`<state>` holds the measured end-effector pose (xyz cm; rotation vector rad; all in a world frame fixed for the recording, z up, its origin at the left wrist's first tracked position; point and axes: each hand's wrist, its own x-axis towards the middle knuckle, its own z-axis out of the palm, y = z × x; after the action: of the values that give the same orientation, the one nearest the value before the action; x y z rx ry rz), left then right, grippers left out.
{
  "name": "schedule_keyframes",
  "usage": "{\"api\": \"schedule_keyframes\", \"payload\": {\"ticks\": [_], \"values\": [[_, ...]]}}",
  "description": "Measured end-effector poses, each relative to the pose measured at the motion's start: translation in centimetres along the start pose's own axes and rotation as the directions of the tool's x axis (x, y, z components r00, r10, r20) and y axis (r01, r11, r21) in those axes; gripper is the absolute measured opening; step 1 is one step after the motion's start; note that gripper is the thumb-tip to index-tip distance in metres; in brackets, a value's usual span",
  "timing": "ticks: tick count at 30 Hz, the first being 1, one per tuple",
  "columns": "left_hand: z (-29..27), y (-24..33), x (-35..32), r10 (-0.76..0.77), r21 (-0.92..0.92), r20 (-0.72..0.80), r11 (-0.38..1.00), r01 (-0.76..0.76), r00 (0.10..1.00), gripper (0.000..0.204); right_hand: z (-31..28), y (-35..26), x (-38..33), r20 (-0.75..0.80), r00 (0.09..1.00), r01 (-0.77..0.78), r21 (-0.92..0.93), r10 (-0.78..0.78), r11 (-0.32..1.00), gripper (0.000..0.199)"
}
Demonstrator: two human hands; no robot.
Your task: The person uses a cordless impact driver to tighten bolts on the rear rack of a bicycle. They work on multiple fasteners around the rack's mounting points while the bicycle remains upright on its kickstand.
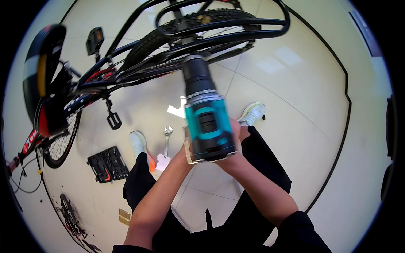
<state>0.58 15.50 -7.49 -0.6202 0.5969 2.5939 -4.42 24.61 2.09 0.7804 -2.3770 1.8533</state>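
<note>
A teal and black cordless drill [207, 120] points away from me, its chuck end up against the black rear rack [223, 39] of a bicycle. Both my forearms meet beneath the drill's body. My right hand [235, 134] is closed around the drill from the right, mostly covered by its housing. On the other side my left hand [185, 152] closes on it too, with its fingers largely hidden under the drill. Whatever the chuck holds is out of sight where it meets the rack. Behind the rack shows the knobby rear tyre [147, 48].
The bicycle's saddle [44, 76] and pedal [114, 120] stand at the left. An adjustable wrench [167, 141] lies on the tiled floor between my feet, near an open black tool case [108, 164]. Loose bike parts [71, 215] lie at the lower left.
</note>
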Motion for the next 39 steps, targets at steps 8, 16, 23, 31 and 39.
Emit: {"api": "schedule_keyframes", "payload": {"ticks": [8,16,23,31,39], "values": [[4.7,2.9,-0.7,0.133,0.064,0.064,0.988,-0.137,0.989,0.024,-0.5,2.4,0.9,-0.066,0.997,-0.059,-0.151,0.049,0.987,0.053],[4.5,3.8,-1.0,0.253,0.192,0.188,0.938,-0.288,0.949,0.016,-1.0,2.2,1.4,0.015,0.997,-0.070,-0.214,0.075,0.974,0.044],[7.3,5.1,-2.1,0.356,0.179,0.197,0.903,-0.391,0.913,0.019,-0.2,1.3,2.4,0.109,0.988,0.134,-0.270,-0.108,0.953,0.052],[4.1,4.2,-3.1,0.480,0.988,0.155,-0.051,-0.149,0.863,0.025,0.6,-0.4,1.8,0.108,0.993,0.073,-0.316,-0.040,0.946,0.056],[3.8,2.6,-3.8,0.469,0.883,0.061,0.387,-0.267,0.881,0.031,0.3,-0.8,0.4,0.063,0.998,0.023,-0.220,-0.009,0.975,0.058]]}}
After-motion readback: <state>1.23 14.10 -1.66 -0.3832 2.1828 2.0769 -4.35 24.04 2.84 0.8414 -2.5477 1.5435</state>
